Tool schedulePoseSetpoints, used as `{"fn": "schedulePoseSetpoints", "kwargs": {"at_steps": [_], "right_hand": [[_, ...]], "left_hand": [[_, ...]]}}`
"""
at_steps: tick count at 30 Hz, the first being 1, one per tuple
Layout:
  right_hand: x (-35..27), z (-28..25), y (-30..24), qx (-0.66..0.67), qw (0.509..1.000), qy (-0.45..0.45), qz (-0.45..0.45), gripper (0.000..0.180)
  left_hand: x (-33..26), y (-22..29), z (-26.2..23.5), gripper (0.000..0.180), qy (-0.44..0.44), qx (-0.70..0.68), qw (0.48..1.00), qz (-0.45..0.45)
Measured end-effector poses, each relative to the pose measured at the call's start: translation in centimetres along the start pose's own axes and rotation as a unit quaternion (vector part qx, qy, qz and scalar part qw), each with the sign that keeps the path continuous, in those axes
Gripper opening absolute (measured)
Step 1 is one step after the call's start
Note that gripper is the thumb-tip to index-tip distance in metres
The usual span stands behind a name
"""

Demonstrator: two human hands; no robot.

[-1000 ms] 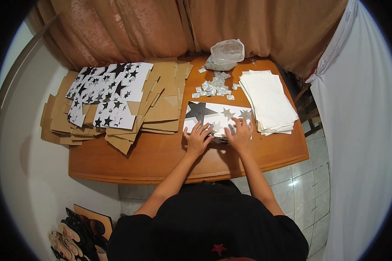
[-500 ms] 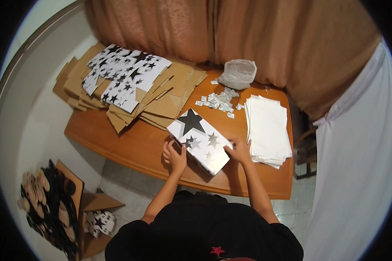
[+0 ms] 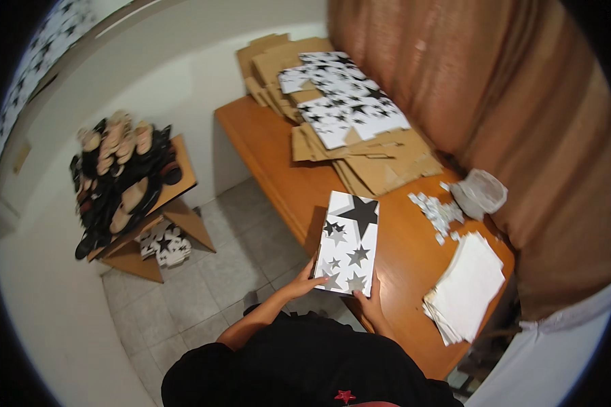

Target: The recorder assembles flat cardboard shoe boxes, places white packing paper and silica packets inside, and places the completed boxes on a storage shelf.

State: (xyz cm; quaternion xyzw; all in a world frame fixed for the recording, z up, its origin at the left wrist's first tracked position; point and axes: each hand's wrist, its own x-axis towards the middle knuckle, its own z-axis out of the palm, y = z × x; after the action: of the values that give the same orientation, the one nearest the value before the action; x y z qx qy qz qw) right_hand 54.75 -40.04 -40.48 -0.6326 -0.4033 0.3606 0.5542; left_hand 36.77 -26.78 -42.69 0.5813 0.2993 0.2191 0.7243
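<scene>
A white shoe box (image 3: 349, 244) printed with black and grey stars is held in front of me, over the table's near edge. My left hand (image 3: 307, 281) grips its near left side, the thumb lying on top. At the near right corner my right hand (image 3: 368, 298) has closed on it, thumb also on top. The box looks closed; what may be inside is hidden. Both hands' other fingers are mostly hidden along the sides of the box.
On the wooden table (image 3: 400, 271) lie flat brown cardboard pieces (image 3: 387, 166), star-printed sheets (image 3: 349, 102), small white packets (image 3: 436, 214), a clear plastic bag (image 3: 480, 193) and stacked white paper (image 3: 465, 288). Left, shoes (image 3: 125, 183) crowd a cardboard-topped stand (image 3: 183, 169), with star-printed items (image 3: 164, 243) below.
My view has turned to the left, bringing the shoes further into sight. The box has turned more lengthwise away from me, and both hands now hold its near end.
</scene>
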Motion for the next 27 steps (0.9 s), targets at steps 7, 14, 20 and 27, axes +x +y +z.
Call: {"fn": "schedulePoseSetpoints", "kwargs": {"at_steps": [7, 14, 20, 27], "right_hand": [[4.5, 12.6, -1.6, -0.066, 0.961, -0.099, -0.25, 0.107], [14.0, 31.1, -12.3, 0.001, 0.903, -0.096, -0.418, 0.11], [20.4, 40.2, -26.1, 0.137, 0.822, -0.078, -0.547, 0.099], [26.6, 45.0, -40.9, 0.169, 0.775, -0.086, -0.602, 0.08]], "left_hand": [[-7.3, 4.9, -12.1, 0.093, 0.079, -0.107, 0.991, -0.011], [-14.4, 16.8, -26.5, 0.112, 0.176, 0.099, 0.948, 0.244], [-16.0, 29.7, -33.1, 0.103, 0.318, 0.286, 0.828, 0.363], [-12.7, 41.3, -41.1, 0.071, 0.327, 0.217, 0.723, 0.568]]}}
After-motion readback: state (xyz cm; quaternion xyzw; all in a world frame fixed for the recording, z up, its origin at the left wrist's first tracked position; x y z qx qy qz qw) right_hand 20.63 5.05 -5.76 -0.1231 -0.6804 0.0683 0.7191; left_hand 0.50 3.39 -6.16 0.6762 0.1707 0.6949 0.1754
